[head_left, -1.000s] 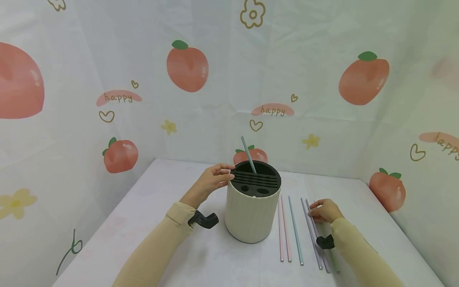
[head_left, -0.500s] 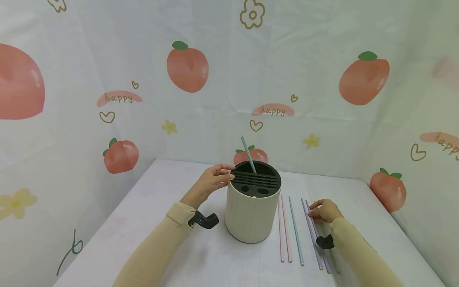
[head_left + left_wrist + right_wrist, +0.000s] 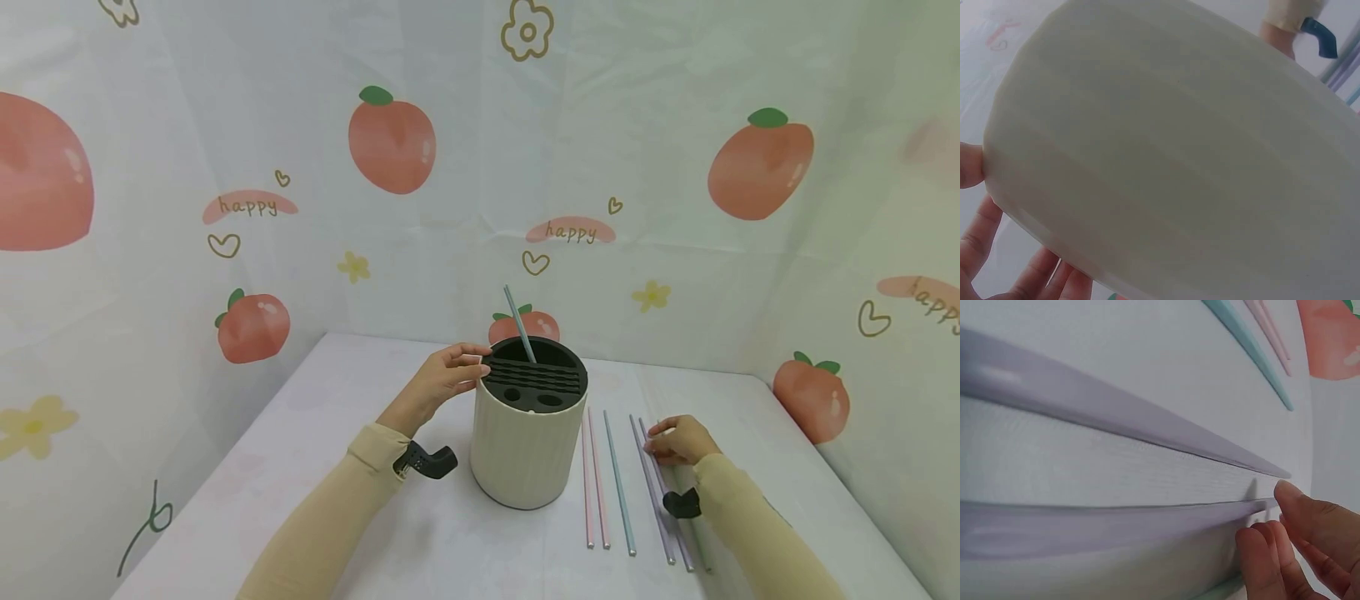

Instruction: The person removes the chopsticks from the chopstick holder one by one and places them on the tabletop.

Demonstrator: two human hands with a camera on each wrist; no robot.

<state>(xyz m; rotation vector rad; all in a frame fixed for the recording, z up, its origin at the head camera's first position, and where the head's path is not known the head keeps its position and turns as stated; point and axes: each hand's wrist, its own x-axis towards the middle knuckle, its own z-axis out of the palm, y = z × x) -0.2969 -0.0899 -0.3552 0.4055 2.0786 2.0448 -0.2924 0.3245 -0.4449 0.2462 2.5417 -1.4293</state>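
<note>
A cream ribbed utensil holder (image 3: 521, 454) with a black slotted top stands upright on the table, a blue-green chopstick (image 3: 520, 323) leaning in its large opening. My left hand (image 3: 442, 377) touches the holder's top edge from the left, fingers extended. In the left wrist view the holder's wall fills most of the picture, the fingertips spread along its edge. On the right, my right hand (image 3: 678, 440) pinches a purple chopstick (image 3: 1085, 530) near its far end between thumb and fingers. A second purple chopstick (image 3: 652, 490) lies just left of it.
Two pink chopsticks (image 3: 597, 483) and a blue-green chopstick (image 3: 619, 483) lie side by side between holder and right hand. A pale green chopstick (image 3: 702, 550) is partly hidden under the right arm. Behind the white table (image 3: 405, 533) hangs a peach-printed cloth (image 3: 450, 250).
Both hands stay where they were. The near end of the pinched purple chopstick has shifted slightly to the right.
</note>
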